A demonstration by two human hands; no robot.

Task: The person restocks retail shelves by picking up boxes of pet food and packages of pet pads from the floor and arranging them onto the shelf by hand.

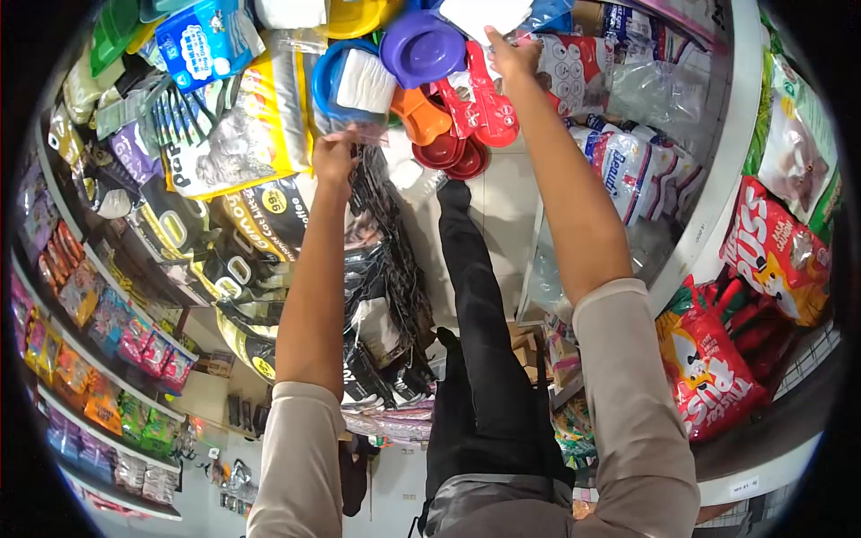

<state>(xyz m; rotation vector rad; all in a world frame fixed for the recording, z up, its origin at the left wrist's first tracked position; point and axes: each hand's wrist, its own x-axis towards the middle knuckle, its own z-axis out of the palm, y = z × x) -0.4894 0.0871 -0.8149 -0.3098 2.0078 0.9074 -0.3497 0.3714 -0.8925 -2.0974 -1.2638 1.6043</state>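
My left hand is closed, its fingers pinching the clear edge of a plastic packet. The packet seems to hold a folded white pad, which lies over a blue bowl. Higher up on the right, my right hand has its fingers bent on the edge of another white pad packet with clear wrapping. Between the hands sit a purple bowl, an orange bone-shaped dish and red dishes.
Large printed bags are piled on the left beside black packs. White-and-blue packs stand to the right. Red pet-food bags fill a right shelf. Hanging packets line the left shelves. My leg stands on the tiled floor.
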